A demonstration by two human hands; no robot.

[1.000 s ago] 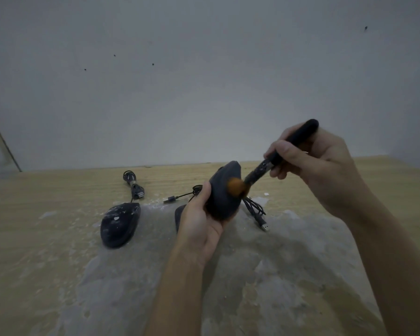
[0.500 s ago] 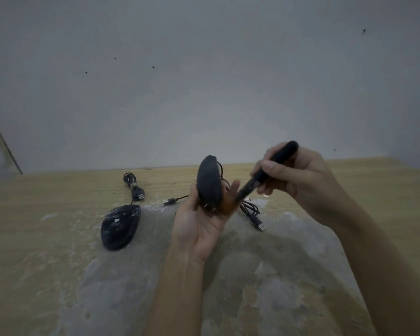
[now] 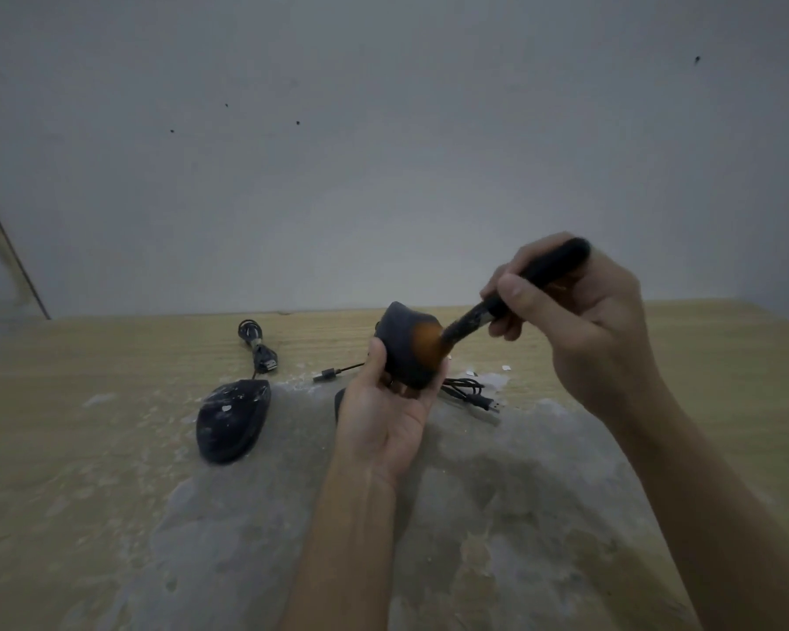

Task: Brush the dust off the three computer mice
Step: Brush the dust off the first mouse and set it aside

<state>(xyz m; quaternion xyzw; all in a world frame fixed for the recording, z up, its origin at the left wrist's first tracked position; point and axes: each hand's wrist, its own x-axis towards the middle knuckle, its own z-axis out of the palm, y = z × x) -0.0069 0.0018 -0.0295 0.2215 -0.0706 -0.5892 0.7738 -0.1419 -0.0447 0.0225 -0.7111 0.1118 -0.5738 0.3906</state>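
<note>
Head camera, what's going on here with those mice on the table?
A person is dusting computer mice. The left hand grips one black mouse lifted off the wooden table, while the right hand holds a black brush, its orange bristles pressed on the mouse's shell. A second mouse, speckled with white dust, lies on the table to the left. A third dark shape, mostly hidden behind the left hand, may be another mouse. White dust covers the tabletop.

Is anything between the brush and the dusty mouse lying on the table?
Nothing on the table blocks it. The brush, in the right hand, is on the held mouse; the left hand is between it and the dusty mouse.
</note>
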